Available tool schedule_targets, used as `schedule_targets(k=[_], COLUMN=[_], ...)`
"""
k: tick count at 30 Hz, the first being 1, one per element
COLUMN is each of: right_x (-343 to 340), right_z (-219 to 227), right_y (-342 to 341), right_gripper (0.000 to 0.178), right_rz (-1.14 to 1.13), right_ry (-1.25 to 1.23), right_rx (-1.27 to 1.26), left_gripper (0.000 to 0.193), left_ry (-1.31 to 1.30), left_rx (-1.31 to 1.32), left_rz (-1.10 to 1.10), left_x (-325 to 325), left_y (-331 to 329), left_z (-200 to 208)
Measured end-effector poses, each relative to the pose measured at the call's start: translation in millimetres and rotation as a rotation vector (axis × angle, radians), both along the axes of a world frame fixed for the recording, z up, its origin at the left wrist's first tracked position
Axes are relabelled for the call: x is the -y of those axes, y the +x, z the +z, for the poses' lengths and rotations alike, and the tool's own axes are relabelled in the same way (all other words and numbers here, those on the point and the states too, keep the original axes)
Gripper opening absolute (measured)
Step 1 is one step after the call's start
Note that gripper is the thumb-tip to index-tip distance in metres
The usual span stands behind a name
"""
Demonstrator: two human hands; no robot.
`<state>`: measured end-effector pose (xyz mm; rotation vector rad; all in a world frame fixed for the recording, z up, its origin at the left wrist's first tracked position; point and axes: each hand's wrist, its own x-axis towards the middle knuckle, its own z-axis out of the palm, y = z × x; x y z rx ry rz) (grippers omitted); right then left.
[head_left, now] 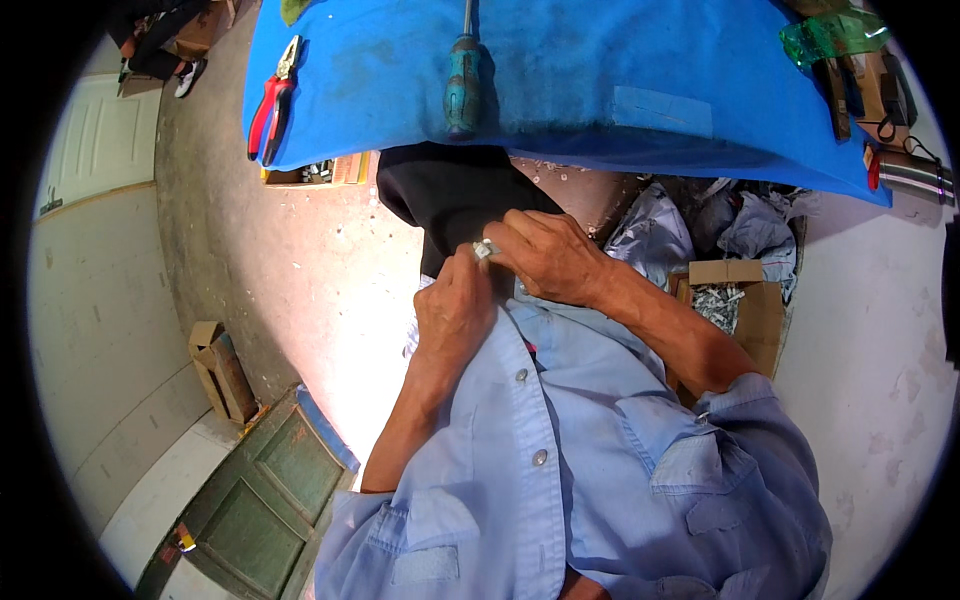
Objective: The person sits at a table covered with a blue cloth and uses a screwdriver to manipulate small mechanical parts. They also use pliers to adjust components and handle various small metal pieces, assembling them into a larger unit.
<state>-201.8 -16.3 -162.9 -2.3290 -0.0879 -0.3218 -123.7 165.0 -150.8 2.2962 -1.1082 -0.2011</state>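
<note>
Close in front of my shirt, my left hand [452, 312] and my right hand [555, 258] meet, both closed. Between their fingertips is a small whitish, partly shiny piece [483, 249], too small to name exactly. The fingers of both hands pinch it from either side and cover part of it. Just beyond the hands lies my black-trousered leg [450, 190]. On the blue-covered table ahead, a screwdriver [462, 90] with a worn teal handle points away from me. Pliers [273, 108] with red and black handles lie at the table's left.
A cardboard box [762, 318] of small metal parts stands to my right, beside crumpled white bags [655, 230]. Another parts box [350, 170] sits under the table edge [400, 140]. Green plastic [835, 40] lies at far right. A person's leg [160, 55] shows at far left.
</note>
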Motion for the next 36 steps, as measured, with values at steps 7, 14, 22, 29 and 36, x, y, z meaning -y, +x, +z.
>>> schedule_targets(k=[7, 14, 22, 29, 36], right_x=[-2.6, -4.7, -4.8, 2.1, 1.3], right_z=[2.2, -1.5, 4.8, 19.3, 21.4], right_y=[0.8, -0.1, 0.9, -1.3, 14.2], right_gripper=[0.020, 0.025, 0.023, 0.031, 0.024], right_rz=[-0.035, -0.046, -0.008, 0.085, 0.083], right_ry=[-0.036, -0.063, -0.086, -0.042, -0.067], right_rx=[0.042, 0.057, 0.053, -0.056, 0.020], left_gripper=[0.012, 0.011, 0.011, 0.013, 0.012], left_ry=[-0.041, -0.052, -0.016, 0.059, 0.026], left_rx=[-0.011, -0.017, -0.004, 0.081, 0.052], left_rz=[0.045, 0.087, 0.079, -0.042, -0.049], left_x=[1.1, 5.0, -2.0, -12.0, -18.5], left_y=[-4.7, -10.8, -8.6, 1.4, 14.9], left_z=[-4.8, -6.1, -3.9, 12.5, 20.6])
